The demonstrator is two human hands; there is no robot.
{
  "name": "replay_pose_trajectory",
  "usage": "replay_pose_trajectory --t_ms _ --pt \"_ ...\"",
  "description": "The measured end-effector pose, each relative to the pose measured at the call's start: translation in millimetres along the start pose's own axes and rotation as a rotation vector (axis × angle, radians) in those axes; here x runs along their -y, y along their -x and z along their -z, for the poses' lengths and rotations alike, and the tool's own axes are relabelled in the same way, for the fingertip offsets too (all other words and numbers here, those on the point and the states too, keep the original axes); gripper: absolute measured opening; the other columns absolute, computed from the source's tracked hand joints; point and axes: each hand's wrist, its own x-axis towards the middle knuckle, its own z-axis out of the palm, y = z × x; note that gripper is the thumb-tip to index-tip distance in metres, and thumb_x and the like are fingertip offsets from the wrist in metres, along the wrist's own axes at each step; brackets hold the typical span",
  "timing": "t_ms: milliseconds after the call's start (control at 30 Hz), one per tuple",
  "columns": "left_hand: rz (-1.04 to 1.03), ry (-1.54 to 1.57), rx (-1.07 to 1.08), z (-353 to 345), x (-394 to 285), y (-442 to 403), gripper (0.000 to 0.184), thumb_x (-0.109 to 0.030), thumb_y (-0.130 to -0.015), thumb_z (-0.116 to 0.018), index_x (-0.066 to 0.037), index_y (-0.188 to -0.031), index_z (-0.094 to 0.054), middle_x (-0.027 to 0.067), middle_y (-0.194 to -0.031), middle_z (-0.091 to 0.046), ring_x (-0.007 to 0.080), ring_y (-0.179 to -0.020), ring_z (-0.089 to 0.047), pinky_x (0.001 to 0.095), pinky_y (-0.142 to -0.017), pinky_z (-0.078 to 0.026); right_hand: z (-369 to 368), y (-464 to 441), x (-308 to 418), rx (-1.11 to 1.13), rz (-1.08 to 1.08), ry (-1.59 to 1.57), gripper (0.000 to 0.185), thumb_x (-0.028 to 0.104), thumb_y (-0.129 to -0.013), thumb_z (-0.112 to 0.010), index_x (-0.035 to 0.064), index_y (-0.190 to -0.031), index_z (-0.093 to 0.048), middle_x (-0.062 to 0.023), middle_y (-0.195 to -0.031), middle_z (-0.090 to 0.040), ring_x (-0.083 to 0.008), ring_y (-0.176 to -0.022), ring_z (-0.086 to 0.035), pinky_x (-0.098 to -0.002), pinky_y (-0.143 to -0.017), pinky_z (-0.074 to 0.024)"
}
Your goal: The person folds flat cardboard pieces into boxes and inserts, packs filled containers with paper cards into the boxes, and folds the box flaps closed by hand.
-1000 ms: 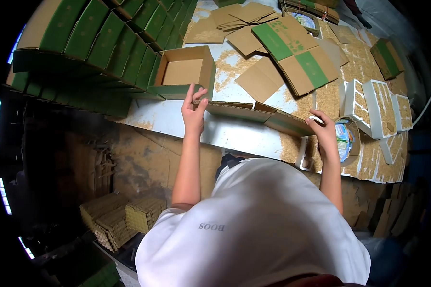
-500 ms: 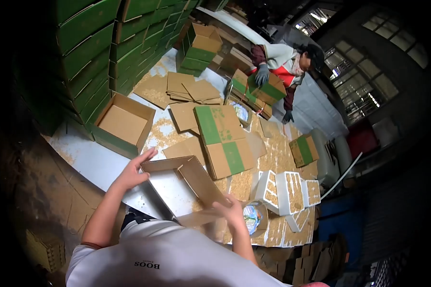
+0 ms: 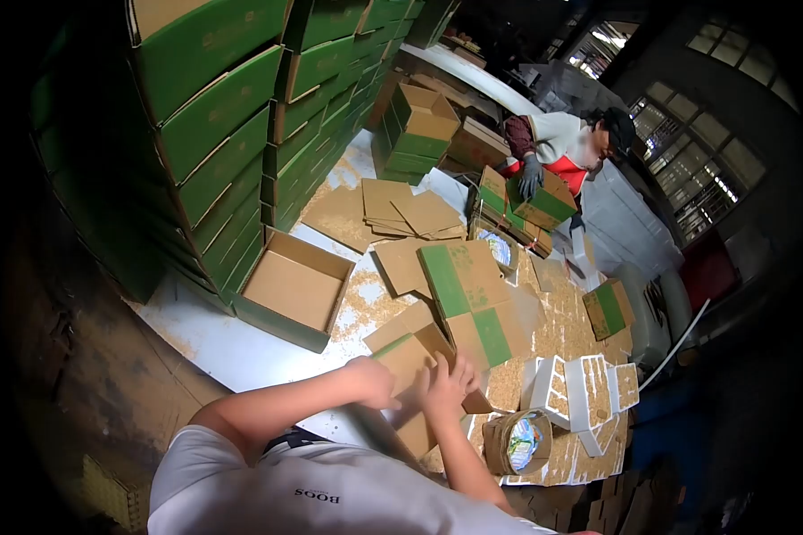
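A cardboard box (image 3: 403, 364) with a green stripe lies in front of me on the white table. Its near flaps are folded inward, and a raised side shows beyond my hands. My left hand (image 3: 370, 382) is closed at the box's left side, its fingertips mostly hidden. On the right, my right hand (image 3: 446, 385) rests on the box with its fingers spread. Just past the box lies a stack of flattened cartons (image 3: 473, 308) with green bands. An open-topped box (image 3: 294, 290) stands to the left.
Green cartons (image 3: 223, 134) are stacked high at the left. A round basket (image 3: 501, 443) with colourful packets stands by my right arm. White trays (image 3: 589, 388) sit at the right. Across the table (image 3: 201, 334), a gloved co-worker (image 3: 553, 147) handles a green-banded box (image 3: 544, 201).
The box's flaps have been folded inward, covering the opening that showed white table. My left hand moved right, from the rim to the flaps. The view shifted, and the co-worker's lower hand is now hidden.
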Motion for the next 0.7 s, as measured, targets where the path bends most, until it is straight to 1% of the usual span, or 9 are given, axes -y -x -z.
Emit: replay_pose_trajectory --t_ms 33,133,200,267,400,533,567,667,700 --pt "0.016 -0.066 -0.006 -1.6 -1.5 -4.0 0.074 -0.067 -0.092 -0.036 -0.003 -0.112 -0.068 0.0148 -0.111 -0.068 0.0322 -0.105 -0.064 0.0442 -0.088 -0.051 -12.5 2.1 4.7 -0.106 0.007 0.055 0.044 0.034 -0.078 -0.067 0.0124 -0.116 -0.061 -0.0181 -0.138 -0.045 -0.0381 -0.128 -0.038 -0.057 -0.102 -0.0225" --pt "-0.107 -0.106 -0.04 10.5 2.3 -0.3 0.08 -0.073 -0.087 -0.039 -0.001 -0.089 -0.074 0.019 -0.091 -0.07 0.0355 -0.09 -0.068 0.0446 -0.08 -0.053 -46.8 6.7 1.7 -0.218 -0.059 0.076 0.056 0.039 -0.076 -0.069 0.0157 -0.126 -0.054 -0.0173 -0.139 -0.043 -0.0376 -0.125 -0.038 -0.0564 -0.101 -0.0213" --pt "-0.148 -0.086 -0.176 13.5 -1.3 1.6 0.072 -0.068 -0.087 -0.044 -0.004 -0.079 -0.074 0.0188 -0.081 -0.07 0.0366 -0.081 -0.068 0.046 -0.074 -0.053 -53.6 11.0 -2.3 -0.307 0.057 0.108 0.069 0.037 -0.076 -0.071 0.0185 -0.136 -0.042 -0.0178 -0.138 -0.044 -0.0368 -0.121 -0.04 -0.056 -0.099 -0.0221" --pt "-0.24 -0.022 -0.332 3.4 7.3 -30.2 0.06 -0.06 -0.085 -0.051 -0.006 -0.067 -0.07 0.0168 -0.07 -0.067 0.0375 -0.069 -0.065 0.0477 -0.063 -0.051 -53.0 28.6 -9.3 -0.201 0.156 0.243 0.057 0.034 -0.088 -0.056 0.0238 -0.141 -0.038 -0.0154 -0.136 -0.044 -0.0327 -0.119 -0.041 -0.0524 -0.096 -0.0223" --pt "-0.436 0.047 -0.93 -31.8 33.4 -68.4 0.035 -0.04 -0.081 -0.061 -0.008 -0.066 -0.063 0.0116 -0.069 -0.062 0.033 -0.071 -0.06 0.0435 -0.068 -0.047 -56.9 41.3 -11.9 -0.412 0.4 0.486 0.038 0.03 -0.088 -0.053 0.0244 -0.126 -0.06 -0.0006 -0.119 -0.058 -0.0139 -0.098 -0.053 -0.0393 -0.092 -0.027" --pt "-0.13 0.249 -1.321 -41.5 44.7 -83.7 0.02 -0.026 -0.082 -0.062 -0.006 -0.079 -0.059 0.0099 -0.079 -0.057 0.0323 -0.082 -0.054 0.0421 -0.075 -0.042 -10.4 28.6 -12.9 -0.074 0.336 0.19 0.045 0.015 -0.086 -0.053 0.0079 -0.13 -0.054 -0.0072 -0.12 -0.061 -0.0197 -0.096 -0.058 -0.0362 -0.084 -0.0385" --pt "-0.146 0.277 -1.232 -44.7 49.2 -84.5 0.024 -0.027 -0.087 -0.059 -0.003 -0.093 -0.055 0.0139 -0.088 -0.055 0.0356 -0.088 -0.053 0.0439 -0.079 -0.042 5.9 20.9 -16.3 -0.048 0.312 0.025 0.049 0.006 -0.082 -0.055 0.0007 -0.13 -0.051 -0.0131 -0.122 -0.061 -0.0246 -0.095 -0.06 -0.0377 -0.081 -0.0446" --pt "-0.158 0.307 -1.35 -47.7 55.7 -97.1 0.035 -0.038 -0.095 -0.05 -0.004 -0.101 -0.053 0.0142 -0.087 -0.056 0.036 -0.088 -0.053 0.0458 -0.081 -0.041 63.8 -7.3 -12.6 0.643 -0.413 -0.65 0.044 0.001 -0.091 -0.051 -0.0027 -0.135 -0.047 -0.0227 -0.129 -0.057 -0.0382 -0.112 -0.057 -0.0441 -0.096 -0.0447" --pt "-0.154 0.364 -1.351 -51.2 57.6 -101.7 0.045 -0.042 -0.1 -0.04 -0.002 -0.117 -0.046 0.0173 -0.095 -0.056 0.035 -0.091 -0.055 0.0448 -0.082 -0.043 61.8 0.5 -19.8 0.737 -0.404 -0.816 0.042 0.011 -0.099 -0.045 -0.0028 -0.138 -0.043 -0.0257 -0.13 -0.056 -0.043 -0.122 -0.051 -0.0448 -0.105 -0.0389"
